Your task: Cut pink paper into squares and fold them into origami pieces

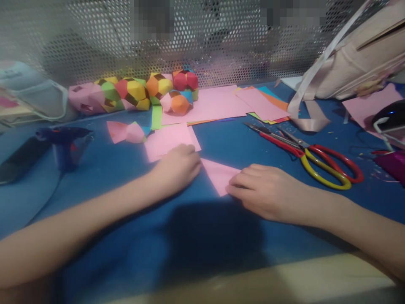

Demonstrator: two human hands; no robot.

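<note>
A piece of pink paper (220,174), folded into a pointed shape, lies on the blue tabletop between my hands. My left hand (182,164) is closed, with curled fingers at the paper's upper left corner; its fingertips are partly hidden. On the right edge of the same paper, the thumb and fingers of my right hand (264,188) are pressed together, gripping it. Just beyond my left hand lies a pink paper sheet (171,138), partly covered by that hand. A small folded paper piece (128,131) in pink, green and blue sits to its left.
Red-and-yellow-handled scissors (303,150) lie on the right. Several colourful folded paper balls (133,93) line the back, beside stacked coloured sheets (218,101). A dark blue glue gun (65,145) stands left. A pale bag (351,63) and ribbon (311,122) are back right, before a perforated metal panel (196,46).
</note>
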